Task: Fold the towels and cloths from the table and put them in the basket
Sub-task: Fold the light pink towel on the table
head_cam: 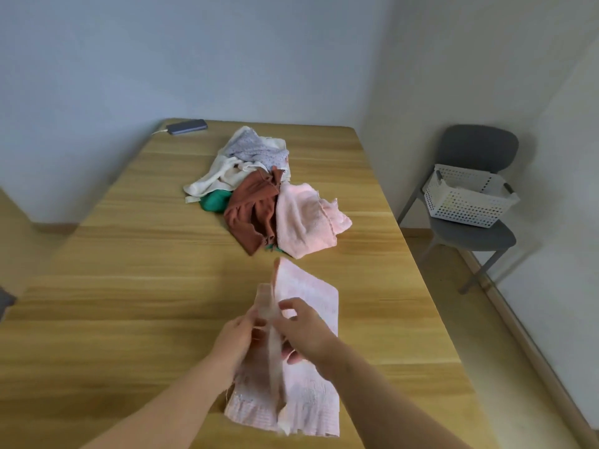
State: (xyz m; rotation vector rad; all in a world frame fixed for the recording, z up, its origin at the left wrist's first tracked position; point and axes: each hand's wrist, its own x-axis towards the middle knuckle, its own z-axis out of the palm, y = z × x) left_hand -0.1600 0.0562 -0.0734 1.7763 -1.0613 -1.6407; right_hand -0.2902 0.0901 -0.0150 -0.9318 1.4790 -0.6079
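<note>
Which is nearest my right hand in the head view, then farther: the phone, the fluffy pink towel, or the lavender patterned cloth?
1. Fluffy pink towel, straight ahead of the right hand.
2. Lavender patterned cloth, farther back, slightly left.
3. Phone, far left corner of the table.

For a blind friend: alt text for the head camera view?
A left hand and right hand hold a pale pink cloth mid-fold over a wooden table. Beyond: a pile of crumpled cloths, and a white basket on a grey chair.

Hands: we count two, left hand (pixel 238 335), right hand (pixel 304 328).
Cloths (pixel 312 296): we see perhaps six; heap (pixel 256 209) tangled.
Basket (pixel 463 205): one.
Chair (pixel 476 147): one.
Phone (pixel 187 126): one.
</note>
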